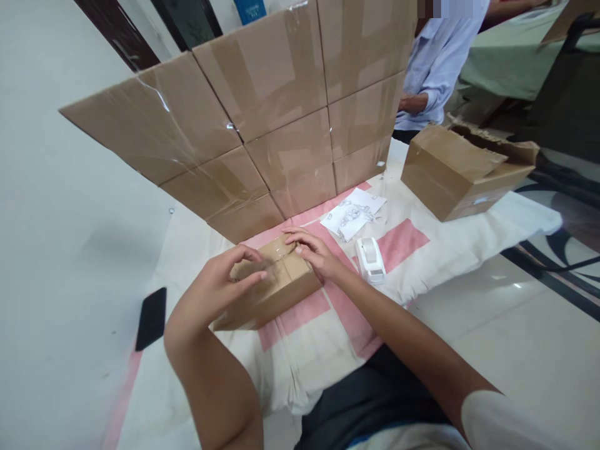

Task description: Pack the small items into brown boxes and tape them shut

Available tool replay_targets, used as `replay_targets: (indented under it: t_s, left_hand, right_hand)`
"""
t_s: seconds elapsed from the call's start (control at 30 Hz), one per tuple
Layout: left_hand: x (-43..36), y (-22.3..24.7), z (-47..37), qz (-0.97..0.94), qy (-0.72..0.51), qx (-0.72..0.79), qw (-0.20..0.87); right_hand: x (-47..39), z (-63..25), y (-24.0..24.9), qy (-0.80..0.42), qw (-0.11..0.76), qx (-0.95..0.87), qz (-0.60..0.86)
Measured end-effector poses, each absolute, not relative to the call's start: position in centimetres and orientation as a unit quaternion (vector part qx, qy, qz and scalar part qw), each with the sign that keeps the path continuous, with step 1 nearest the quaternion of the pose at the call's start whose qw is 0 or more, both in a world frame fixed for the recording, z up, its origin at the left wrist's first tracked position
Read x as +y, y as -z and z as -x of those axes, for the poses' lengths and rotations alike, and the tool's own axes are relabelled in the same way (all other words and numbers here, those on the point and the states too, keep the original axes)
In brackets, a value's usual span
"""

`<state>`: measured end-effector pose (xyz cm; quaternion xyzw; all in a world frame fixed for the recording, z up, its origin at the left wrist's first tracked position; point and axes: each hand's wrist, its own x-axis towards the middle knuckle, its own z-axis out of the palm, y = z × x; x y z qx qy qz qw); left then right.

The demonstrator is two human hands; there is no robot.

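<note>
A small brown cardboard box (pixel 276 294) lies on the cloth-covered table in front of me. Above its left part is my left hand (pixel 229 275), the thumb held apart from the curved fingers, with nothing visible between them. My right hand (pixel 313 252) rests on the far right top edge of that box, fingers stretched out and apart. Clear tape shines on the box top near the right fingertips. To the right of the box stands a white tape dispenser (pixel 371 259). Behind that lies a paper sheet with a line drawing (pixel 352 214).
A tall panel of taped cardboard squares (pixel 285 119) stands behind the box. An opened cardboard box (pixel 445 175) sits at the right. A black phone-like slab (pixel 151 319) lies by the left wall. A person in a light shirt (pixel 434 62) is beyond the table.
</note>
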<state>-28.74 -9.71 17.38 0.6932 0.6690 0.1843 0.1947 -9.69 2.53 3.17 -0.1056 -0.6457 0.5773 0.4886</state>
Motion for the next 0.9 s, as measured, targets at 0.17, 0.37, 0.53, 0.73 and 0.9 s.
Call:
replay_targets:
  t_s: [0.17,0.37,0.53,0.73,0.9]
  left_hand:
    - [-9.8,-17.9,28.4,-0.682,-0.211,0.651,0.259]
    - [-9.3,-17.4,28.3,-0.676,-0.221,0.654,0.259]
    - [-8.0,-16.4,28.2,-0.666,-0.199,0.682,0.228]
    - [-7.4,-15.7,28.1,-0.664,-0.198,0.688,0.215]
    - [-7.2,-15.4,27.7,-0.676,-0.155,0.692,0.202]
  right_hand:
    - [2.5,9.7,-3.4,-0.584,0.484,-0.643,0.107]
    - [2.6,9.8,-3.0,-0.578,0.491,-0.644,0.099]
    - [2.7,10.0,-2.7,-0.576,0.493,-0.645,0.096]
    - [2.5,9.9,-3.0,-0.573,0.492,-0.646,0.106]
    - [2.5,9.9,-3.0,-0.572,0.495,-0.645,0.107]
